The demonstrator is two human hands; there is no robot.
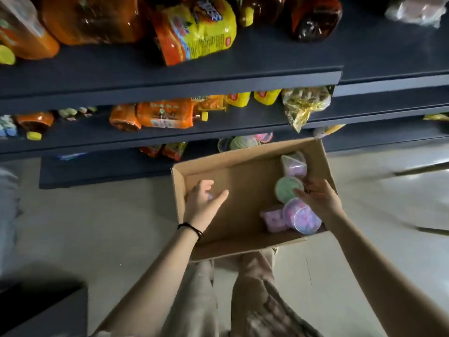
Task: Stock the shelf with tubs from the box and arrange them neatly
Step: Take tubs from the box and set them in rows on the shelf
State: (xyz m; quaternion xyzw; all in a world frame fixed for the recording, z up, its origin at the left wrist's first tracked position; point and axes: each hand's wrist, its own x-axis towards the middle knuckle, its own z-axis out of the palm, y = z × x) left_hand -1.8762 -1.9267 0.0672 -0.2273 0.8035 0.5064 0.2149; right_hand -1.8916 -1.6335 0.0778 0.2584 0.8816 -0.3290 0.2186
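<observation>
An open cardboard box (245, 246) sits on the floor in front of the dark shelf (170, 138). Several tubs lie at its right side: a purple tub (295, 164) at the far end, a green-lidded tub (286, 189) in the middle, a purple clear-lidded tub (302, 218) nearer me and a pink-purple tub (273, 221) on its side. My right hand (318, 199) reaches in, thumb and fingertips touching the green tub. My left hand (202, 201) is at the box's left wall, fingers curled round a small purple tub (210, 196) that is mostly hidden.
More tubs (244, 142) stand on the lowest shelf just behind the box. Orange and yellow snack bags (165, 114) and bottles fill the upper shelves. My legs (252, 300) stand right behind the box. A dark object (43, 312) is at the lower left.
</observation>
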